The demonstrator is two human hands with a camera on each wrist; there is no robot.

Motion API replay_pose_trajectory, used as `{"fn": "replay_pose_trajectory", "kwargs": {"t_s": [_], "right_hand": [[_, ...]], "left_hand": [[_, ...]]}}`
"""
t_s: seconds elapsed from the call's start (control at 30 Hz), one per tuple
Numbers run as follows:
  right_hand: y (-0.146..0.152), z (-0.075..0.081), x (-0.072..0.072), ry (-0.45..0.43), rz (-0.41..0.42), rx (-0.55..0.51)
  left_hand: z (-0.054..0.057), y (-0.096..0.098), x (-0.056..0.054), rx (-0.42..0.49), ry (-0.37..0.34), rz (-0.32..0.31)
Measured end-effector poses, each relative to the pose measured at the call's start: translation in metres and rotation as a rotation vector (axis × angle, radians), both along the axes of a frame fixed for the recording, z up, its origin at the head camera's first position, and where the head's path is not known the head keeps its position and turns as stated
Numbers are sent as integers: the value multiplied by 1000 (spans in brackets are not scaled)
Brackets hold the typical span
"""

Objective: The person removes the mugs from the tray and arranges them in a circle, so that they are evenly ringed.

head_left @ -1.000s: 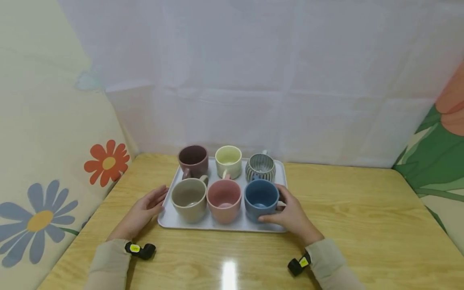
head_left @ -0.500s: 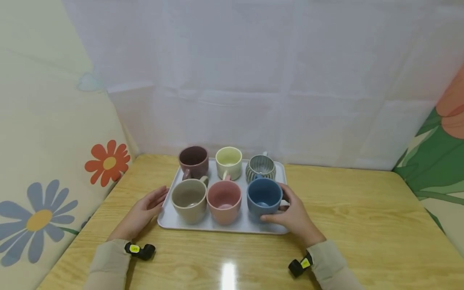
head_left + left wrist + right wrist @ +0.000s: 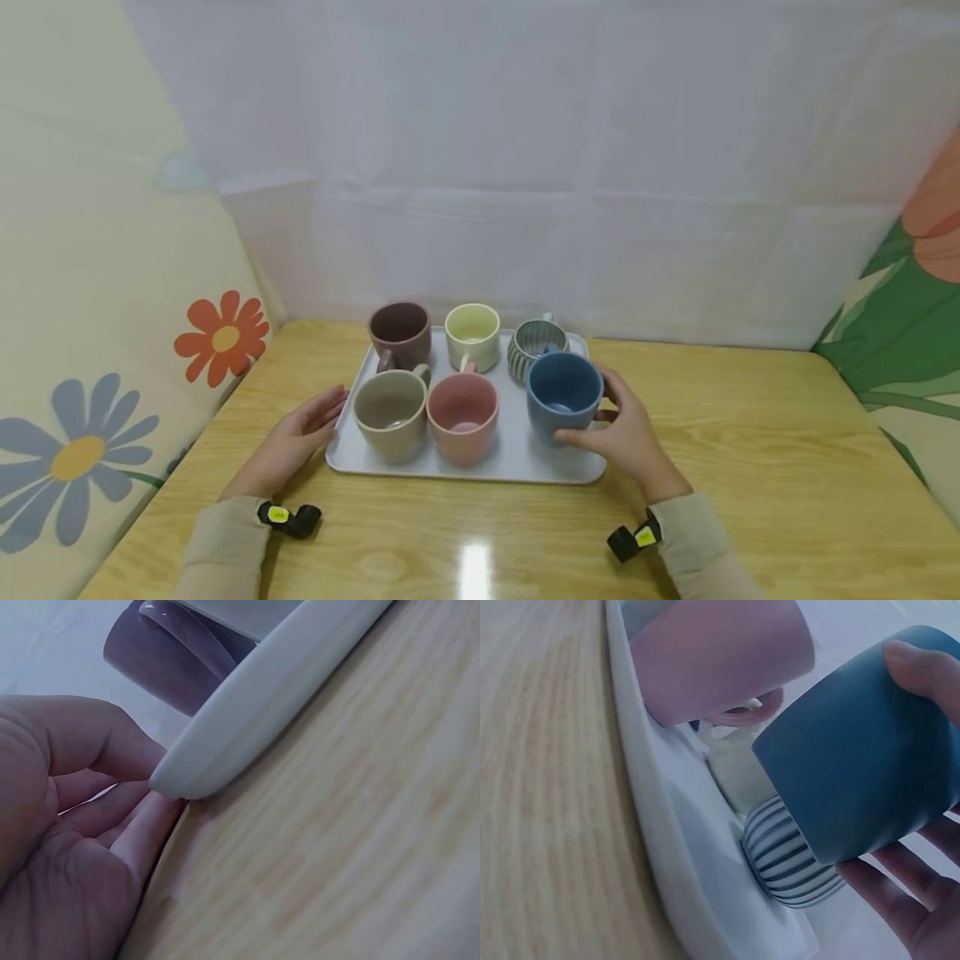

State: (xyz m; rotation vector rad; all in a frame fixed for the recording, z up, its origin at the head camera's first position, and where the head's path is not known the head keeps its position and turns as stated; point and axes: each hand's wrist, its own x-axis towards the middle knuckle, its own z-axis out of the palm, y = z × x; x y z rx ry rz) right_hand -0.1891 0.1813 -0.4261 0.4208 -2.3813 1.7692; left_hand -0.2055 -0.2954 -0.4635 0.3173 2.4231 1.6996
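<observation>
My right hand [image 3: 626,429] grips a blue mug [image 3: 564,392] from its right side, thumb on the near wall and fingers on the far side. The right wrist view shows the mug [image 3: 862,750] raised off the white tray [image 3: 517,454], its base tilted. Behind it stands a striped grey-and-white mug [image 3: 521,358]. Along the tray's left edge rests my left hand [image 3: 300,429], its fingers fairly straight; in the left wrist view the fingertips touch the tray rim [image 3: 247,712]. A beige mug [image 3: 390,425] and a pink mug [image 3: 462,429] stand in the front row.
A dark mauve mug [image 3: 401,333] and a pale yellow mug [image 3: 474,337] stand in the tray's back row. The tray sits on a wooden table [image 3: 750,433]. White cloth [image 3: 450,150] hangs behind, with flowered cloth [image 3: 90,292] at both sides.
My right hand has lifted the blue mug off the tray and moved it a little to the right, away from the pink mug. The left hand stays at the tray's edge.
</observation>
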Motion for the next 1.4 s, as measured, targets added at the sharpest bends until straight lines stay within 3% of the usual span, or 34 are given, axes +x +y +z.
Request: {"fn": "replay_pose_trajectory", "kwargs": {"t_s": [0.33,0.63,0.93,1.13,1.4], "right_hand": [[19,18,-5,49,-56,6],[33,26,-7,54,-172,-8],[53,17,-10,48,-231,23],[73,10,-9,6,-293,30],[99,15,-6,1,-364,103]], "left_hand": [[3,0,-1,-3,16,10],[10,0,-2,14,20,10],[3,-1,-2,71,24,3],[2,0,0,51,21,13],[1,3,0,34,21,24]]}}
